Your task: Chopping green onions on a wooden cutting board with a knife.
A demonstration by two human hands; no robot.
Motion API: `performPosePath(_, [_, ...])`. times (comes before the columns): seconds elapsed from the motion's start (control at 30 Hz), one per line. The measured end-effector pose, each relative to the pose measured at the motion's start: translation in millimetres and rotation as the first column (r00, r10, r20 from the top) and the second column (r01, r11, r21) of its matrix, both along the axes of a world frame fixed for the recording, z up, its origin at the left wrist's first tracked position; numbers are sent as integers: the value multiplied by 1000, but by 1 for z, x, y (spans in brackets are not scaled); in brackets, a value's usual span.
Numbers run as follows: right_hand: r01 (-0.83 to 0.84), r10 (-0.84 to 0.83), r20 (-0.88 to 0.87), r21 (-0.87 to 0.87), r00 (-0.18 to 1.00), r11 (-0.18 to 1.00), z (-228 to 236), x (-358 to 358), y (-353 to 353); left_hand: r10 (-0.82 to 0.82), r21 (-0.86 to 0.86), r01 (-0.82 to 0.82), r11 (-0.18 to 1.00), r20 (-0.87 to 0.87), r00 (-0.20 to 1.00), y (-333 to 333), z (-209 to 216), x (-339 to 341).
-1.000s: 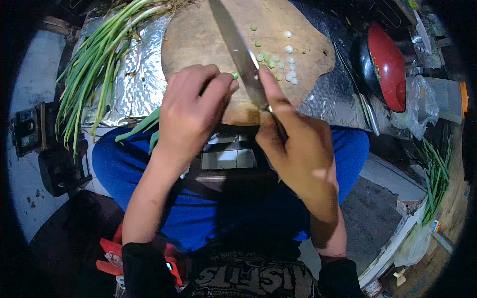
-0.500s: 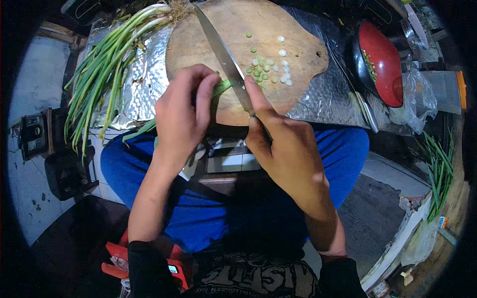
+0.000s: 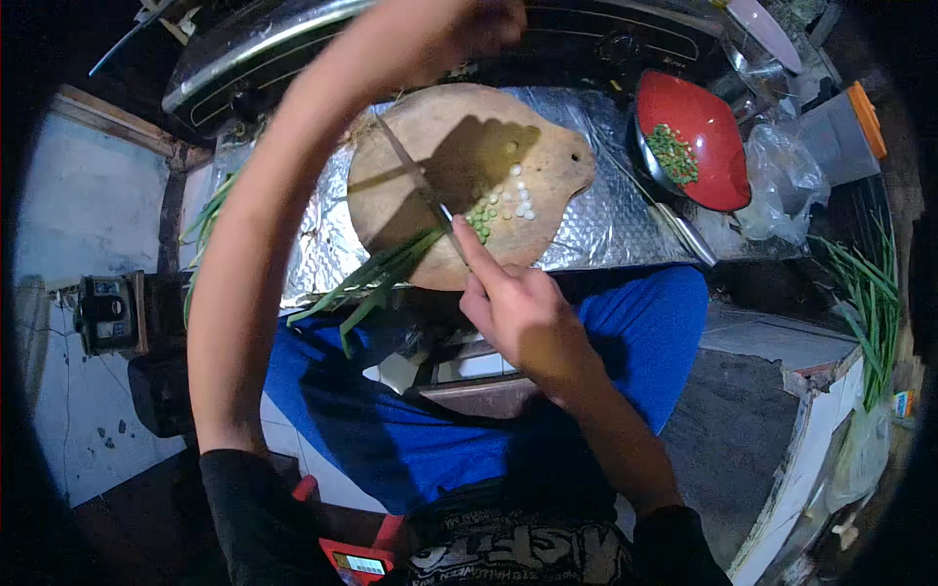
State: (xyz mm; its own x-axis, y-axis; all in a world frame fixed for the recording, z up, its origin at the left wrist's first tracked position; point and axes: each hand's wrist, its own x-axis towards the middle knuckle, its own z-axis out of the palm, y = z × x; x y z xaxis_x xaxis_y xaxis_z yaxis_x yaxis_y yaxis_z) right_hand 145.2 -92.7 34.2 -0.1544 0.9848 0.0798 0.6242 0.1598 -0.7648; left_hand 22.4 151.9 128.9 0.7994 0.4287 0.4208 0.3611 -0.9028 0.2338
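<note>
My right hand [image 3: 528, 311] is wrapped round the handle of a long kitchen knife [image 3: 408, 164], its index finger stretched forward along the knife. The blade lies over a round wooden cutting board [image 3: 391, 225]. Green spring onion stalks [image 3: 386, 269] lie at the board's near left edge beside the blade, their leaves hanging over the front. To the right of the blade are green spring onion slices [image 3: 484, 217] and white slices [image 3: 523, 203]. My left hand [image 3: 489, 27] is raised beyond the board at the top edge, smeared and partly cut off, so its fingers cannot be read.
A red bowl [image 3: 718, 146] with chopped greens stands right of the board, near a second knife [image 3: 689, 232] and a crumpled plastic bag [image 3: 787, 181]. More spring onions [image 3: 203, 220] lie left, partly behind my forearm. A bundle of green leaves [image 3: 870, 313] stands far right. A stove [image 3: 274, 61] is behind.
My left hand has let go of the spring onion and swung up and away past the board. The knife remains in my right hand. The view has shifted, showing more of the stove.
</note>
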Motion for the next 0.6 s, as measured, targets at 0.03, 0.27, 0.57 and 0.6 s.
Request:
performPosePath(0.03, [20, -19, 13, -98, 1000, 995, 0, 5, 1, -17, -81, 11, 997, -80, 997, 2, -13, 22])
performPosePath(0.27, [-45, 49, 22, -171, 999, 984, -1, 7, 5, -42, -207, 8, 978, -160, 986, 13, -72, 49])
performPosePath(0.57, [-75, 85, 58, -155, 995, 985, -2, 3, 1, 148, 96, -137, 986, -125, 981, -20, -80, 40])
performPosePath(0.6, [-35, 38, 66, -48, 997, 998, -3, 8, -1, 162, -21, -161, 987, 25, 987, -41, -66, 32])
